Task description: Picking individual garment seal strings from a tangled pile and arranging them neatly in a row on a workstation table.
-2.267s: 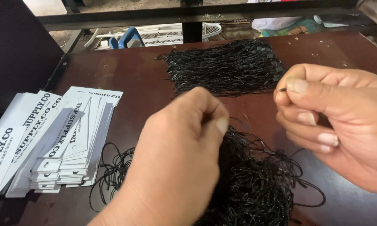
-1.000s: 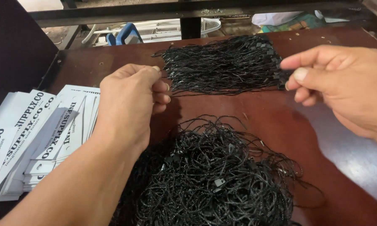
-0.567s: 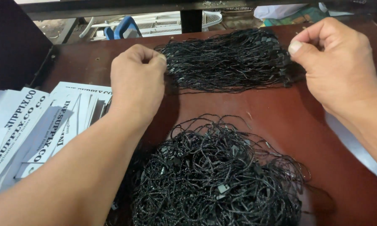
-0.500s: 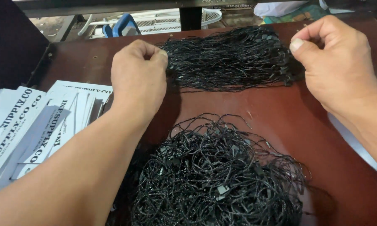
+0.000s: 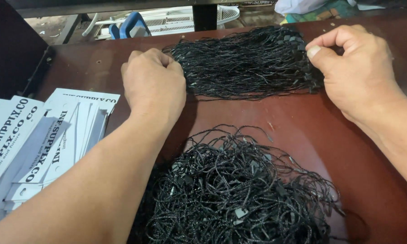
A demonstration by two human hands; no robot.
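Straightened bundle of black cords (image 5: 246, 63) lies far side of desk (image 5: 303, 131), beyond tangled cord heap (image 5: 237, 194). Left hand (image 5: 153, 83) grip clamped on bundle's left end; right hand (image 5: 355, 68) grip pinching right end. White tags (image 5: 45, 140) left of heap.

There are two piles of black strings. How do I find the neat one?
Look at the brown table. The neat bundle lies at its far edge, between the left hand and right hand. Its strings lie straight, side by side; the tangled heap nearer is curly loops.
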